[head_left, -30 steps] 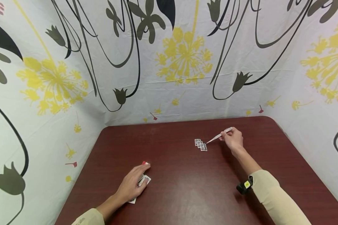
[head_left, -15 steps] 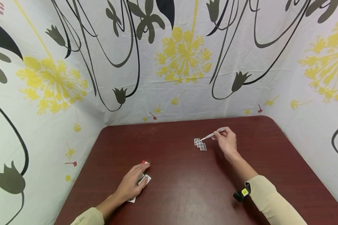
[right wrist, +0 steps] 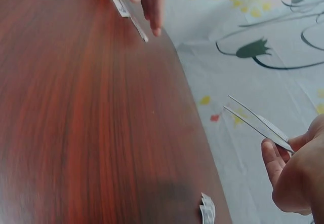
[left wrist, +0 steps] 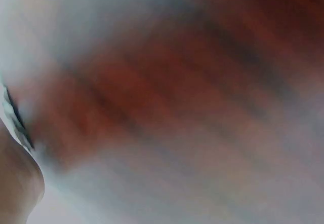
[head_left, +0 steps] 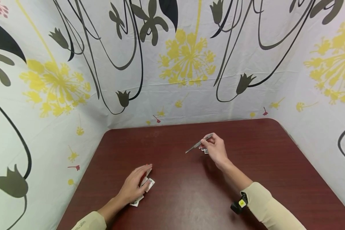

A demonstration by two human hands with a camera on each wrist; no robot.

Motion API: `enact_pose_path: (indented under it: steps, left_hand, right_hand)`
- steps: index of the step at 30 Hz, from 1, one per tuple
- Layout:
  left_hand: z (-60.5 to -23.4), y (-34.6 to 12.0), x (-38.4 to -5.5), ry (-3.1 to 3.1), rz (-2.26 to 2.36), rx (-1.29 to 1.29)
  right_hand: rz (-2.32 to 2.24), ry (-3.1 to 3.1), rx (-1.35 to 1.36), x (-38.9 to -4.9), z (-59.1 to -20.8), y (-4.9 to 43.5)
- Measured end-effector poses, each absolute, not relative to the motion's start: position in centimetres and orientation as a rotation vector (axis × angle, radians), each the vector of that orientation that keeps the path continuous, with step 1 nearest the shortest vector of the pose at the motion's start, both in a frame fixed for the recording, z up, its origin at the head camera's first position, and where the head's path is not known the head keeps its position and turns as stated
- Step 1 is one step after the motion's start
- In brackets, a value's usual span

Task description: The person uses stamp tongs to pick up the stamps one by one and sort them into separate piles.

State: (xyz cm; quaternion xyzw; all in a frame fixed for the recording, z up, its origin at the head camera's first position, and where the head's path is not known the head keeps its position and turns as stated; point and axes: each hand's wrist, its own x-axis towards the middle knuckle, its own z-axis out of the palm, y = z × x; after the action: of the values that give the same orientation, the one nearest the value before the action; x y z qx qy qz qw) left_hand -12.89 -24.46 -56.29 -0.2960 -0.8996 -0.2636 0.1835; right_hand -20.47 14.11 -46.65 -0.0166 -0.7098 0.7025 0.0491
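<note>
My right hand (head_left: 215,150) pinches a pair of metal tweezers (head_left: 196,145), its tips pointing left above the table. In the right wrist view the tweezers (right wrist: 263,125) have parted tips with nothing between them. Below that hand, partly hidden by it, lie a few overlapping white-bordered stamps (head_left: 206,151). My left hand (head_left: 132,185) rests at the left with relaxed fingers over more loose stamps (head_left: 150,184), its thumb by one of them. Another stamp (head_left: 134,203) shows below the palm. Most of the left wrist view is blurred, with some skin (left wrist: 17,178) at its edge.
The dark red-brown wooden table (head_left: 172,204) has rounded far corners. White cloth (head_left: 187,105) with flowers and leaves surrounds its back and sides. A black wrist camera (head_left: 238,206) sits at my right cuff.
My right hand has moved left with the tweezers, past the far stamps, and now partly covers them. My left hand has lifted its fingers slightly; more of the stamps beneath shows.
</note>
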Motion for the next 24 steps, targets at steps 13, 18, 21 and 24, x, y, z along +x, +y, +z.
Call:
enact_pose_path:
  steps: [13, 18, 21, 24]
  left_hand:
    - [-55.7, -24.2, -11.9, -2.585, -0.720, -0.661]
    - [-55.9, -24.0, -11.6, -2.587, -0.714, -0.610]
    - [-56.2, -23.9, -11.4, -2.590, -0.709, -0.594]
    - [-56.5, -23.9, -11.3, -2.594, -0.704, -0.595]
  right_hand:
    - [2.183, -2.192, 0.056, -20.5, -47.8, 9.4]
    - [2.219, -2.168, 0.040, -21.0, -48.5, 7.6]
    - [2.257, -2.162, 0.039, -21.3, -49.0, 6.6]
    - [2.268, -2.177, 0.038, -21.6, -49.4, 5.6]
